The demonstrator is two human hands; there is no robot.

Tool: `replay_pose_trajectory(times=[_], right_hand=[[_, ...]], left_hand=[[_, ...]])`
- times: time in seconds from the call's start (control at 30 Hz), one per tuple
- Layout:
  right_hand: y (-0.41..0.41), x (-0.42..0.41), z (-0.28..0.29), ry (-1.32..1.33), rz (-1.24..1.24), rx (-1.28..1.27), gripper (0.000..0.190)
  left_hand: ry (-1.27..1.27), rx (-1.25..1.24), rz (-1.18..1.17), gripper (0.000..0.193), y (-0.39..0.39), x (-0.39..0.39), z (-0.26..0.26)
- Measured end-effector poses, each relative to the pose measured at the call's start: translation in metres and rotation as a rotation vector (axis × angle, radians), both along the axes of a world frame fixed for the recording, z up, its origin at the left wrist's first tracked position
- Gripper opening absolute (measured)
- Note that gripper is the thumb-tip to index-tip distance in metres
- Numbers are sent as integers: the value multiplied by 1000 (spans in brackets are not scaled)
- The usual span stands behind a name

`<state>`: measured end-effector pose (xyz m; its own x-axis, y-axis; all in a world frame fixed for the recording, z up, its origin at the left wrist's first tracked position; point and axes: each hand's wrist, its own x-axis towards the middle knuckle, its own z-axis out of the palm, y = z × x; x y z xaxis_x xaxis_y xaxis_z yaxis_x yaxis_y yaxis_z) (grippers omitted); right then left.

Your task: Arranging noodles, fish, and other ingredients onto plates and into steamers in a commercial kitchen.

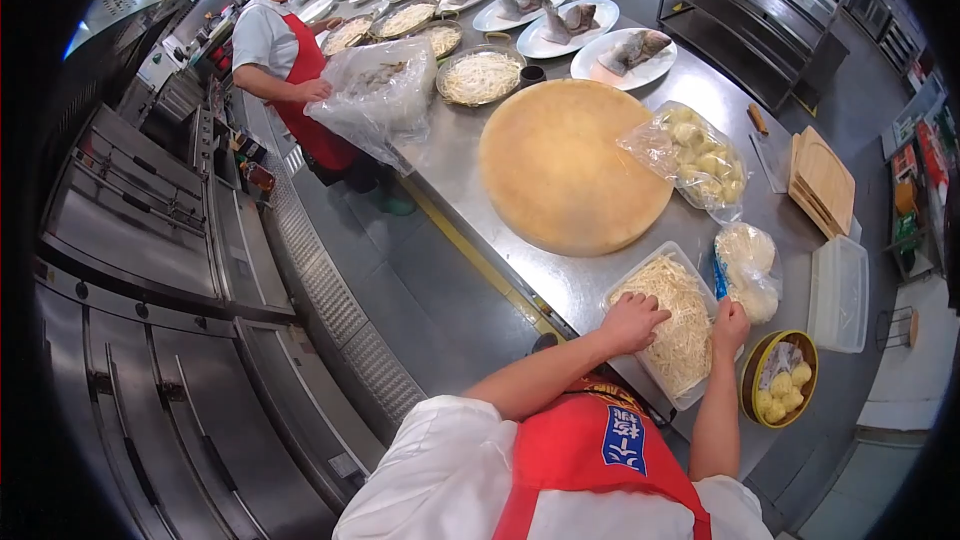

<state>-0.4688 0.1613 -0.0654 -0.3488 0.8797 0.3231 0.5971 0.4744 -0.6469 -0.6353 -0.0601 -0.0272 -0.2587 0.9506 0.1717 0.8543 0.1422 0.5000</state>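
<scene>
Before me a rectangular plastic tub (pixel 679 382) is heaped with pale shredded strips (pixel 671 307). My left hand (pixel 634 322) rests on the strips near the tub's left side, its fingers partly curled; whether it pinches any is unclear. At the tub's right rim is my right hand (pixel 730 326), fingers bent, and its grip cannot be made out. Just beyond it lies a plastic bag of white food (pixel 746 270) with a blue printed edge. A round container (pixel 810 390) holding yellowish balls (pixel 781 384) stands to the right. Past the tub lies a large round chopping board (pixel 574 165).
A bag of pale yellow balls (pixel 705 154) overlaps the board's edge. Wooden boards (pixel 823 180), a knife (pixel 763 150) and a clear bin (pixel 838 292) lie at right. Fish plates (pixel 626 60) and pans (pixel 480 75) stand farther off. A co-worker (pixel 289 67) touches a plastic bag (pixel 382 90).
</scene>
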Motion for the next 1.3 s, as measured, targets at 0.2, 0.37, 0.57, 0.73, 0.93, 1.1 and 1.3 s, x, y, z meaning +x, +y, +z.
replay_pose_trajectory(times=[0.2, 0.37, 0.57, 0.73, 0.93, 1.1, 1.3], right_hand=[[-3, -6, -3, -89, 66, 47, 42], [-2, -3, 4, -105, 63, 33, 38], [-3, 14, -9, 197, 159, 31, 20], [-70, 41, 52, 17, 392, 179, 30], [-110, 78, 9, -438, 295, -27, 43], [-121, 66, 24, -457, 283, -126, 34], [-142, 79, 34, -286, 171, 104, 27]], left_hand=[[33, -112, -18, 30, 3, -2, -1], [61, -71, -12, 18, 2, -3, -3], [15, 39, -61, 12, 4, -3, -4], [95, 72, -47, 29, 16, 1, 13], [170, -108, -212, 64, 50, 9, -6], [85, -29, -210, 37, 42, -5, -25], [64, 94, -181, 22, 38, 13, -6]])
